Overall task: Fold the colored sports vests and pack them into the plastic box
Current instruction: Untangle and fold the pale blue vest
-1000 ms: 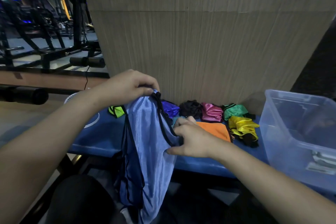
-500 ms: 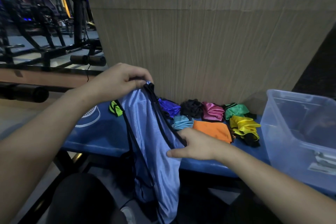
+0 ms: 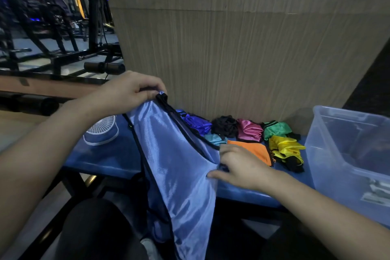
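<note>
A light blue vest (image 3: 179, 167) with black trim hangs over the front edge of the blue table (image 3: 105, 158). My left hand (image 3: 128, 93) pinches its top strap, raised above the table. My right hand (image 3: 238, 167) grips the vest's right edge lower down, near the table front. Behind lie bunched vests: purple (image 3: 197, 123), black (image 3: 224, 125), pink (image 3: 249, 130), green (image 3: 276, 130), teal (image 3: 215, 139), orange (image 3: 253, 150) and yellow (image 3: 287, 150). The clear plastic box (image 3: 346, 150) stands at the right.
A small white fan (image 3: 101, 131) lies on the table's left part. A wood-grain counter wall (image 3: 232, 48) rises right behind the table. Gym machines (image 3: 52, 38) stand at the far left. My dark-clothed knee (image 3: 95, 230) is below the table edge.
My left hand has lifted the vest's strap a little higher. My right hand has slid slightly down and right along the vest's edge, stretching the cloth wider.
</note>
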A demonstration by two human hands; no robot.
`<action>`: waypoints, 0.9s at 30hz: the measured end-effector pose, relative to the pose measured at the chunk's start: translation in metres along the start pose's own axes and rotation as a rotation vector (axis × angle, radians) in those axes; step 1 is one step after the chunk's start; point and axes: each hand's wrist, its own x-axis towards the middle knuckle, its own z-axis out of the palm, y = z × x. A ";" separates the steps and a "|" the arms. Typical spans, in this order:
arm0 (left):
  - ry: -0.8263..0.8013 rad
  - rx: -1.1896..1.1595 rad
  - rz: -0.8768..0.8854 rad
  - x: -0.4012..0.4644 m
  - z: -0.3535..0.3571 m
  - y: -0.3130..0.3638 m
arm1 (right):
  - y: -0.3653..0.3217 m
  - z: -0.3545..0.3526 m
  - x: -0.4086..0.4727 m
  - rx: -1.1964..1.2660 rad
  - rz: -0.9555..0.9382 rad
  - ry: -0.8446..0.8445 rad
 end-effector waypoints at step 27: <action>-0.012 -0.013 -0.045 -0.001 0.001 -0.001 | 0.003 0.011 -0.011 0.388 0.199 0.234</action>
